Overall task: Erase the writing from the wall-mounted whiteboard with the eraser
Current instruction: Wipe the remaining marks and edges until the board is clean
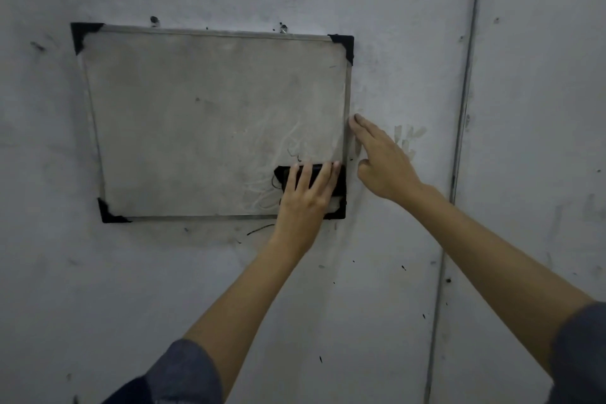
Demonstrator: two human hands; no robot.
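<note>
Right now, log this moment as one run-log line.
left hand: presses eraser on board, lower right | right hand: flat on wall beside frame | faint marks remain

Black eraser (337,182), grey smudged whiteboard (210,121), black corners.

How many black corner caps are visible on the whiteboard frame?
4: top-left corner cap, top-right corner cap, bottom-left corner cap, and bottom-right corner cap, partly hidden behind the left hand and eraser.
</note>
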